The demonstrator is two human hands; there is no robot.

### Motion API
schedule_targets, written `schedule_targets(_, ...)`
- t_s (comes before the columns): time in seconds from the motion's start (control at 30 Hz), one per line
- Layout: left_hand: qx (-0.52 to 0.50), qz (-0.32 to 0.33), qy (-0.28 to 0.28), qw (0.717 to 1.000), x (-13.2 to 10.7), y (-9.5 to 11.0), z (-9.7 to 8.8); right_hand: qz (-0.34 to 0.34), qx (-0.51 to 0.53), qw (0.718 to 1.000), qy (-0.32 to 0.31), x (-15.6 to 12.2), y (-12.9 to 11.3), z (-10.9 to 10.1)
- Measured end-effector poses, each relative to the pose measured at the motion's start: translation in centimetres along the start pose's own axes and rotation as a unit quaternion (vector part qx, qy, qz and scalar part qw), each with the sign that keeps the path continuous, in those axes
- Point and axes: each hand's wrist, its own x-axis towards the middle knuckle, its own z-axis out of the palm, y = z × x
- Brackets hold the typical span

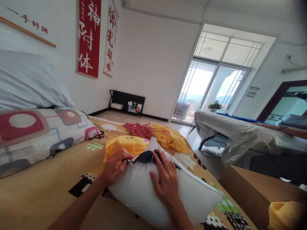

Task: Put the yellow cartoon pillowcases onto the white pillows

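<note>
A white pillow (144, 191) lies on the bed in front of me, its far end partly inside a yellow pillowcase (127, 145). My left hand (115, 167) is closed on the edge of the yellow pillowcase at the pillow's left side. My right hand (165, 179) lies flat on top of the pillow with its fingers spread, fingertips next to a dark patch (146, 156) of fabric at the pillow's far end.
The bed carries a tan patterned sheet (48, 185), a patterned pillow (35, 131) and a white pillow (26, 83) at left. Red plaid cloth (140, 129) and yellow cloth (169, 137) lie beyond. A silver-covered table (240, 134) stands right, another person's arm (287, 129) on it.
</note>
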Motion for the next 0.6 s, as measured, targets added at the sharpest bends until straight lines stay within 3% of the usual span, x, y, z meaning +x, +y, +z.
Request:
schedule_targets(0.07,0.073,-0.079,0.008,0.994,-0.3,-0.7,-1.5,-0.007,0.002,1.000,0.004,-0.2,-0.1,-0.3)
schedule_targets(0.1,0.110,-0.115,-0.018,0.987,-0.2,-0.9,-1.8,-0.006,0.002,1.000,0.008,-0.2,-0.2,-0.4)
schedule_targets(0.2,0.166,-0.150,-0.175,0.959,0.8,-1.5,-1.8,-0.004,-0.005,1.000,0.012,-0.3,-0.6,-0.5)
schedule_targets(0.27,0.187,-0.157,-0.240,0.940,1.6,-2.0,-1.4,-0.005,-0.012,1.000,0.011,-0.3,-0.8,-0.5)
schedule_targets(0.4,0.223,-0.189,-0.280,0.914,2.7,-2.7,-0.9,-0.006,-0.023,1.000,0.002,-0.4,-0.6,-0.7)
schedule_targets(0.6,0.177,-0.150,-0.315,0.920,3.7,-2.0,-1.3,0.021,-0.031,0.999,-0.003,0.0,0.6,-1.0)
